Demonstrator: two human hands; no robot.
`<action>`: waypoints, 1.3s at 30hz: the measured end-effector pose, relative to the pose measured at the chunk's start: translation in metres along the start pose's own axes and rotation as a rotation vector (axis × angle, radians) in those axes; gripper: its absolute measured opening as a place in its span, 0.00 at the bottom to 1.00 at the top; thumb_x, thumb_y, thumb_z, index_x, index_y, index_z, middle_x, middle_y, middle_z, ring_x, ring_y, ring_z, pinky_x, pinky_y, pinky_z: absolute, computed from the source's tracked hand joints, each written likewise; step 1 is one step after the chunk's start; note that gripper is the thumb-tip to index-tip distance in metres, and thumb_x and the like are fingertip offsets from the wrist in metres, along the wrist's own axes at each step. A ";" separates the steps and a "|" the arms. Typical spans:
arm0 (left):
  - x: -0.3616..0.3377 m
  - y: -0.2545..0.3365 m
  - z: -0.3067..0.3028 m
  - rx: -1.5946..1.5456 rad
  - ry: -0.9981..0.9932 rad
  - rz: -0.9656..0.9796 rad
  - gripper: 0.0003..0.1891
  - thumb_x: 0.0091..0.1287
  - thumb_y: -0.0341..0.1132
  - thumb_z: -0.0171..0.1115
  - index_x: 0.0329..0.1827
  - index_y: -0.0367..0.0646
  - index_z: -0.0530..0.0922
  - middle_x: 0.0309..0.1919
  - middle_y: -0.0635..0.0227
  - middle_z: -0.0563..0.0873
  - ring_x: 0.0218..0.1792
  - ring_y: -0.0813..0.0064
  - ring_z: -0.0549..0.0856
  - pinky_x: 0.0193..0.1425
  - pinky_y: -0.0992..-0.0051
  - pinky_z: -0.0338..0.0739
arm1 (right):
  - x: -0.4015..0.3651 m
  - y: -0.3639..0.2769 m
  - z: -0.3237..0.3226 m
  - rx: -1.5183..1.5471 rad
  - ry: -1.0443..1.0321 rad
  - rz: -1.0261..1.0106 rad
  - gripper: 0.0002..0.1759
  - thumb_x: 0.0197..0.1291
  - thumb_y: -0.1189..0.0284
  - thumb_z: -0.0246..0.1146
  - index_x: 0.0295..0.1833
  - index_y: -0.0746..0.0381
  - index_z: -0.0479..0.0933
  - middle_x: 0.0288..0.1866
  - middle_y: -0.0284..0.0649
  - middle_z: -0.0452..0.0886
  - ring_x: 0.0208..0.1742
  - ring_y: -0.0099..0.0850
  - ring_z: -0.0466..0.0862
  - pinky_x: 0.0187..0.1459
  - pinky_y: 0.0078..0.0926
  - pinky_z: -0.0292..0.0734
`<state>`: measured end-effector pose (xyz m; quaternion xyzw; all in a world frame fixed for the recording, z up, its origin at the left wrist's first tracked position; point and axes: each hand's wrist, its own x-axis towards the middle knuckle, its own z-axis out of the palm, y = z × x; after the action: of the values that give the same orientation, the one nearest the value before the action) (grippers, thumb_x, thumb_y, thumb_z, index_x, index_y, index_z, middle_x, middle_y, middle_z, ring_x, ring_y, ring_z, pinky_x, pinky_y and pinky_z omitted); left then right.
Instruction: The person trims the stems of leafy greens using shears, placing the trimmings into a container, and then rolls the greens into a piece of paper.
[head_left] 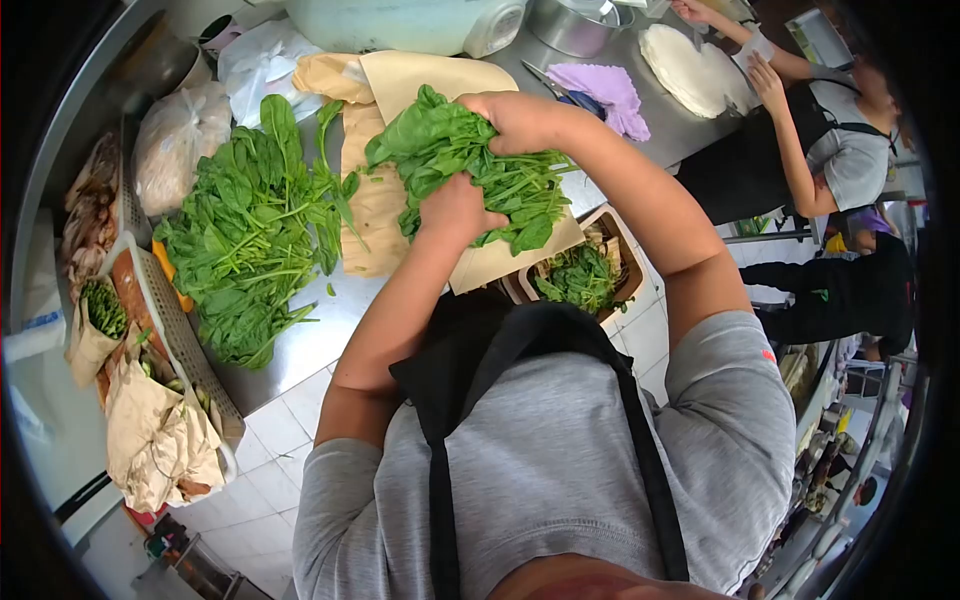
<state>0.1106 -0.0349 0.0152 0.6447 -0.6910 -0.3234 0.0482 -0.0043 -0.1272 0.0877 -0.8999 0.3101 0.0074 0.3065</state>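
A bunch of spinach (440, 140) lies over brown paper (372, 225) on the metal counter, its cut stems pointing right. My left hand (460, 212) is closed on the near side of the bunch, with fingers partly buried in the leaves. From the far side my right hand (518, 122) wraps over the top of the same bunch, its fingertips hidden by leaves. Left of the paper spreads a large loose pile of spinach (250, 220), stems and leaves mixed. Under the bunch lies a tan sheet (485, 265).
A bin (635, 275) holding leafy scraps stands below the counter's near edge. At left is a plastic basket (185, 325) with paper-wrapped produce. Behind are plastic bags (262, 62), a purple cloth (605, 92) and a metal pot (578, 28). Co-workers (800, 140) stand at right.
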 end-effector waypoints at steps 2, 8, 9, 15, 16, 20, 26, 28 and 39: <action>0.014 -0.012 0.019 0.068 0.194 0.147 0.45 0.37 0.51 0.71 0.60 0.46 0.61 0.56 0.61 0.67 0.59 0.61 0.65 0.60 0.61 0.59 | -0.009 0.000 0.000 -0.116 0.081 -0.044 0.31 0.36 0.81 0.59 0.53 0.57 0.66 0.45 0.44 0.74 0.47 0.42 0.75 0.48 0.32 0.69; 0.017 -0.020 0.027 0.120 0.256 0.301 0.52 0.37 0.52 0.70 0.66 0.52 0.51 0.65 0.64 0.55 0.66 0.61 0.53 0.66 0.56 0.47 | -0.027 0.023 0.025 -0.455 0.208 -0.095 0.28 0.40 0.76 0.60 0.53 0.54 0.65 0.41 0.42 0.71 0.45 0.42 0.75 0.47 0.36 0.70; 0.015 -0.018 0.024 0.097 0.235 0.316 0.52 0.36 0.52 0.71 0.66 0.52 0.51 0.65 0.64 0.55 0.66 0.61 0.53 0.66 0.56 0.46 | -0.030 0.026 0.027 -0.416 0.200 -0.092 0.29 0.40 0.75 0.60 0.54 0.55 0.64 0.43 0.42 0.70 0.46 0.42 0.74 0.47 0.37 0.70; 0.016 -0.015 0.018 -0.091 0.187 0.294 0.44 0.39 0.47 0.71 0.62 0.46 0.61 0.61 0.62 0.63 0.63 0.63 0.59 0.67 0.67 0.49 | -0.048 0.034 0.047 -0.390 0.404 -0.205 0.39 0.38 0.71 0.65 0.59 0.58 0.57 0.53 0.45 0.66 0.52 0.42 0.71 0.49 0.37 0.68; 0.015 -0.016 0.019 -0.100 0.188 0.279 0.44 0.39 0.48 0.71 0.61 0.46 0.62 0.61 0.62 0.64 0.63 0.63 0.59 0.67 0.67 0.49 | -0.046 0.039 0.050 -0.369 0.391 -0.194 0.39 0.37 0.71 0.66 0.60 0.57 0.57 0.53 0.44 0.66 0.52 0.42 0.71 0.49 0.37 0.68; 0.006 -0.030 -0.003 -0.251 0.047 0.361 0.40 0.39 0.47 0.72 0.57 0.44 0.67 0.58 0.59 0.68 0.61 0.63 0.62 0.66 0.69 0.52 | -0.042 0.045 0.043 -0.300 0.239 -0.145 0.40 0.37 0.75 0.66 0.59 0.58 0.57 0.56 0.45 0.65 0.56 0.43 0.68 0.53 0.37 0.65; -0.029 -0.054 -0.017 -0.627 0.466 0.290 0.21 0.44 0.35 0.67 0.42 0.38 0.75 0.49 0.57 0.75 0.52 0.62 0.72 0.57 0.67 0.63 | -0.044 0.049 0.049 -0.415 0.261 -0.070 0.38 0.35 0.81 0.62 0.58 0.57 0.60 0.56 0.44 0.65 0.55 0.42 0.69 0.52 0.36 0.67; -0.058 -0.047 -0.010 -0.261 0.937 0.254 0.15 0.44 0.32 0.63 0.37 0.41 0.75 0.42 0.59 0.76 0.46 0.60 0.74 0.53 0.65 0.66 | -0.041 0.052 0.054 -0.435 0.295 -0.079 0.36 0.36 0.82 0.59 0.58 0.57 0.61 0.55 0.45 0.67 0.55 0.42 0.70 0.51 0.36 0.67; -0.067 -0.015 0.076 0.334 0.444 0.359 0.20 0.44 0.41 0.65 0.43 0.49 0.76 0.44 0.68 0.72 0.46 0.66 0.68 0.49 0.66 0.61 | -0.034 0.051 0.055 -0.466 0.276 -0.039 0.28 0.49 0.78 0.51 0.59 0.50 0.61 0.48 0.42 0.70 0.47 0.40 0.75 0.47 0.34 0.70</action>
<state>0.0978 0.0564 -0.0289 0.5663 -0.8097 -0.0438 0.1475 -0.0510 -0.1096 0.0218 -0.9444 0.3217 -0.0501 0.0463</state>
